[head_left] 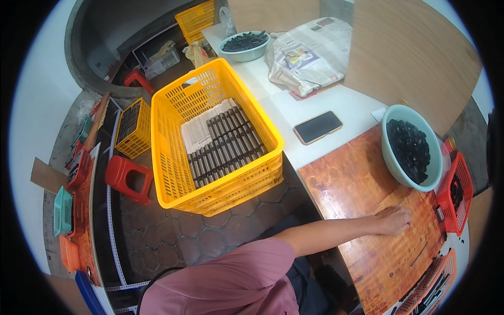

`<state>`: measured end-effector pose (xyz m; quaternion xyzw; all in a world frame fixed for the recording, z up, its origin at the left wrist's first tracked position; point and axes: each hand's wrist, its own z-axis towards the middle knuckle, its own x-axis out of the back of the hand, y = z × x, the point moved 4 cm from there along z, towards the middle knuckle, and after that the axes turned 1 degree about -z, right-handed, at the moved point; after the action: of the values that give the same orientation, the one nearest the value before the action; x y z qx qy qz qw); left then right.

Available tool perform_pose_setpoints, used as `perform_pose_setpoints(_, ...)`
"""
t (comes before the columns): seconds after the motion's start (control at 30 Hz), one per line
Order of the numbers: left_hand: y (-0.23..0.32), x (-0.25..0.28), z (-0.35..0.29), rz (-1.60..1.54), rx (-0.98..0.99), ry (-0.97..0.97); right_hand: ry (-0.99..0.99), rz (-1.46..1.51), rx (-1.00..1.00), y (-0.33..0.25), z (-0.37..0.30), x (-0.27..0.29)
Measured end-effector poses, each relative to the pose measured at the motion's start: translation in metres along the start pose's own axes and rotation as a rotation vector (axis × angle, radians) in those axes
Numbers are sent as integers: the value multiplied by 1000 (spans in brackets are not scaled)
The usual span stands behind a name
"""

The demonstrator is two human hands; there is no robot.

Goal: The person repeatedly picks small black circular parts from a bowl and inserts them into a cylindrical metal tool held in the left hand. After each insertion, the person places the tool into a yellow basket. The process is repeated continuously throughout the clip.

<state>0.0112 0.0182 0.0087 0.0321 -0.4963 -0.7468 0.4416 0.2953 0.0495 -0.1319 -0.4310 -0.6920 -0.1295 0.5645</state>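
So the wooden table (357,181) has a pale green bowl (407,113) of black bits (408,149) on it, and near that the left hand (395,220) rests half-curled, underside hidden, can't tell if it's holding anything, right hand out of shot.

Glossy red-brown wooden counter (341,184): pale glare patches
Dark hexagon-tiled floor (202,233): dimmer, shadowed
Fisheye rim: black, bending straight edges

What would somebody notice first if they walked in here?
Probably the big yellow crate left of centre, with rows of shiny, dark rods inside. Next, maybe the pale green bowl of black pieces at the right. Below it in view, a hand reaches over the reddish wooden tabletop.
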Motion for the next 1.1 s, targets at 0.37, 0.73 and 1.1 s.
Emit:
perform_pose_setpoints(0.37, 0, 7, 5, 9, 83, 6, 17, 26, 22, 12, 6, 0)
perform_pose_setpoints(0.73, -2, 9, 6, -48, 98, 28, 58, 8, -9, 28, 5, 1)
perform_pose_setpoints(1.1, -30, 8, 1, -122, 250, -16, 121, -51, -22, 42, 49, -7)
